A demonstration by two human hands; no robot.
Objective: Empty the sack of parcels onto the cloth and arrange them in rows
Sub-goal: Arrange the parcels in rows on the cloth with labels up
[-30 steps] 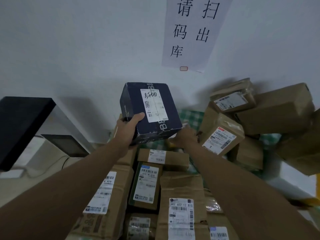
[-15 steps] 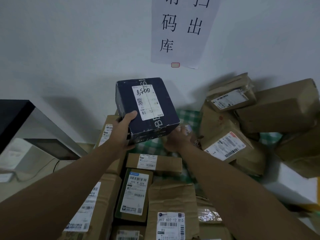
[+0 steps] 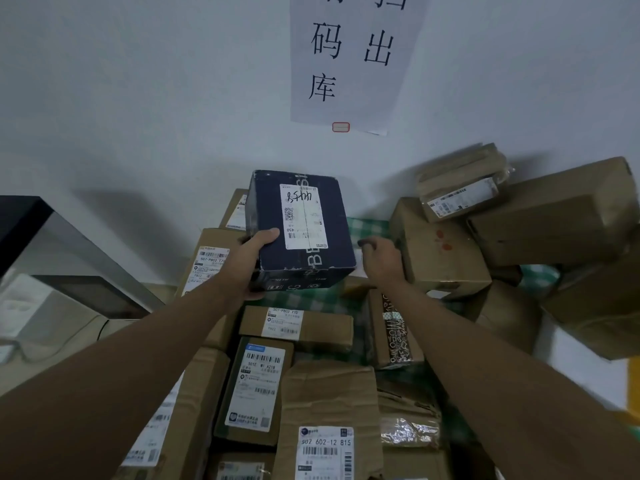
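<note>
The left hand (image 3: pixel 256 259) grips a dark blue box (image 3: pixel 299 233) by its left edge, thumb on top, above the green checked cloth (image 3: pixel 367 228). Its white label (image 3: pixel 304 215) bears handwritten figures, perhaps "44458", a QR code and "450"; large letters beginning "B" run along the box top. The right hand (image 3: pixel 379 259), fingers loosely curled, holds nothing beside the box. Below lie brown parcels (image 3: pixel 296 327) labelled "507-P802 T70", "501E M1 A21B" and "502 602-12 815". A wall notice (image 3: pixel 349 60) reads 码, 出, 库.
</note>
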